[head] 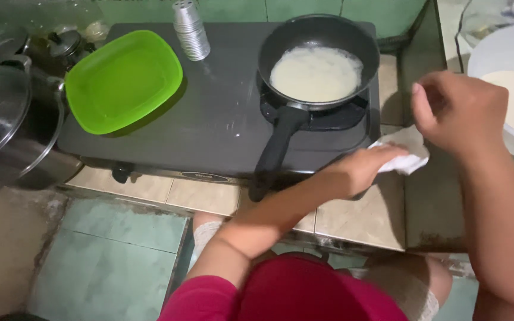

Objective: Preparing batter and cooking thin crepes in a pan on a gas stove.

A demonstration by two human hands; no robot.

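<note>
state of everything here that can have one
black frying pan: on burner, thin pale batter spread inside
green plastic tray: empty, on stove
glass pot lid: tilted against pot
left hand: holding white cloth on the stove corner
right hand: loosely closed, empty

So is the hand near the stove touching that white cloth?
Touching. The head view shows the left hand resting on the white cloth, its fingers pressed onto it at the stove's corner.

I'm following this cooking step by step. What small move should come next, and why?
Probably sweep the cloth on along the stove edge: the left hand presses it there, white specks dot the black top, and the batter in the pan looks pale and unset. The right hand hovers free.
</note>
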